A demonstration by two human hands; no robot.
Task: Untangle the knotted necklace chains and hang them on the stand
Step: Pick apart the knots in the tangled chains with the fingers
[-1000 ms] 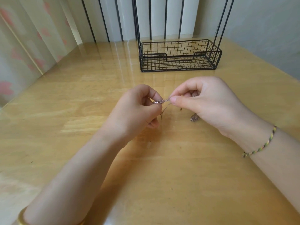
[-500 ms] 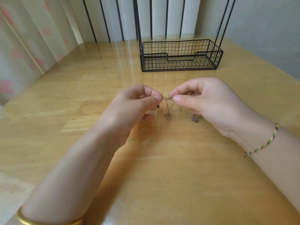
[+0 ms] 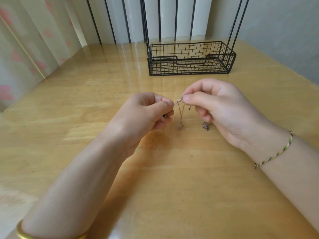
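While left hand (image 3: 143, 114) and right hand (image 3: 219, 107) pinch knotted chains (image 3: 179, 101) between curled fingers, wire stand (image 3: 162, 65) well behind, glossy table (image 3: 172, 187) beneath.

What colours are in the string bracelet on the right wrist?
The bracelet is green, yellow and dark red, twisted together; the head view shows it.

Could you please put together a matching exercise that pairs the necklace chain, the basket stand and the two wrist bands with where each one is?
Things:
1. thin knotted metal necklace chain
2. black wire-mesh basket stand
3. plain gold bangle
4. braided yellow-green cord bracelet

Places:
A. around the right wrist
B. pinched between the left hand and the right hand
C. upright at the far side of the wooden table
D. around the left wrist

Pairs: 1-B, 2-C, 3-D, 4-A.
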